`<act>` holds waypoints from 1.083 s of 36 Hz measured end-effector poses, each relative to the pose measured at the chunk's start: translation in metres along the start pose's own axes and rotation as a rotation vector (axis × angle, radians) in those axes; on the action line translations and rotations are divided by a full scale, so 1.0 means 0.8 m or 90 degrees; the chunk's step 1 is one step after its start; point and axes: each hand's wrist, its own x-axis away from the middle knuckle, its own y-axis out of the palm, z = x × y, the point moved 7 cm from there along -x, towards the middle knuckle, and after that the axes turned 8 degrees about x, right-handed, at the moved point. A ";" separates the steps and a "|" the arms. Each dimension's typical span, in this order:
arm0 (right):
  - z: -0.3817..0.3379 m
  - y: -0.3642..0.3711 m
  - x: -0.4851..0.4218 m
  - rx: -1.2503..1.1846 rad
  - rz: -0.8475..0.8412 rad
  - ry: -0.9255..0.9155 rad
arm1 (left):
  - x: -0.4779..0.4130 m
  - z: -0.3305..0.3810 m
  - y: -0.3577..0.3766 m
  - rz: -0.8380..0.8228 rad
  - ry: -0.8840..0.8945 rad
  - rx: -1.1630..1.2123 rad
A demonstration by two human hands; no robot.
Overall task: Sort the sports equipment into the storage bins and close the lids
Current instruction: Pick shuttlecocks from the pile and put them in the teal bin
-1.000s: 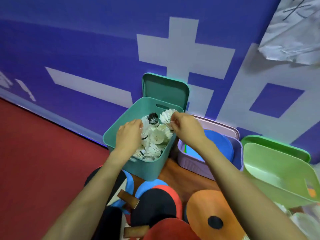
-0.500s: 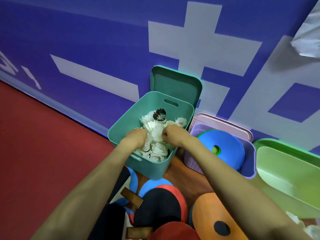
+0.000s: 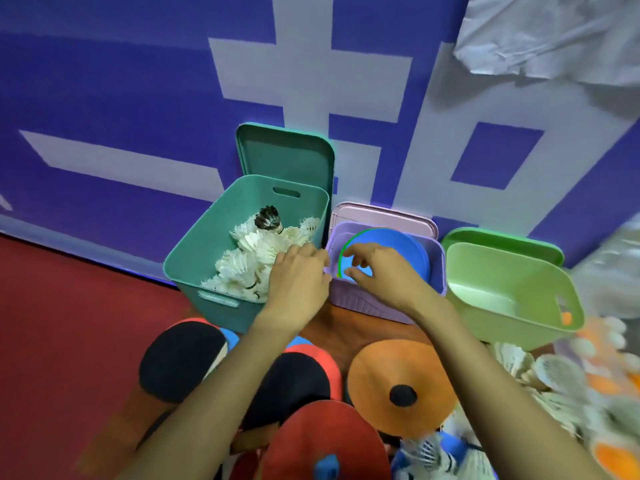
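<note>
Teal bin of shuttlecocks, purple bin of discs, left hand and right hand loose, empty

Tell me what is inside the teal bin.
White feather shuttlecocks fill the teal bin, with one dark-feathered shuttlecock on top. The left hand covers the pile's near right corner, and the bin's floor is hidden beneath the pile.

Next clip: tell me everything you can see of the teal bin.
The teal bin is a smooth, plastic-looking rectangular tub with rounded corners and slot handles in its end walls. It stands upright and open by the blue wall, holding white shuttlecocks. Its lid leans behind it; the left hand is over its right rim.
</note>
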 end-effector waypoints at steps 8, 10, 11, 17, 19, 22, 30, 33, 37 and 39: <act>0.140 -0.010 0.141 -0.002 -0.023 0.185 | 0.027 0.123 0.092 -0.169 0.124 0.073; 0.174 -0.002 0.169 0.015 -0.059 0.236 | 0.031 0.147 0.118 -0.228 0.133 0.081; 0.190 0.002 0.182 0.028 -0.079 0.267 | 0.033 0.158 0.132 -0.258 0.137 0.083; 0.264 0.031 0.230 0.075 -0.178 0.380 | 0.029 0.214 0.206 -0.401 0.143 0.108; 0.279 0.038 0.234 0.084 -0.205 0.403 | 0.026 0.230 0.229 -0.449 0.135 0.124; 0.298 0.046 0.232 0.103 -0.224 0.429 | 0.018 0.254 0.258 -0.501 0.149 0.102; 0.330 0.056 0.226 0.111 -0.263 0.449 | 0.007 0.296 0.333 -0.613 0.168 0.075; 0.338 0.054 0.224 0.122 -0.253 0.445 | 0.007 0.306 0.347 -0.631 0.188 0.064; 0.348 0.034 0.228 0.179 -0.197 0.473 | 0.000 0.310 0.357 -0.566 0.185 0.079; 0.356 0.024 0.237 0.201 -0.164 0.506 | -0.004 0.312 0.359 -0.511 0.187 0.073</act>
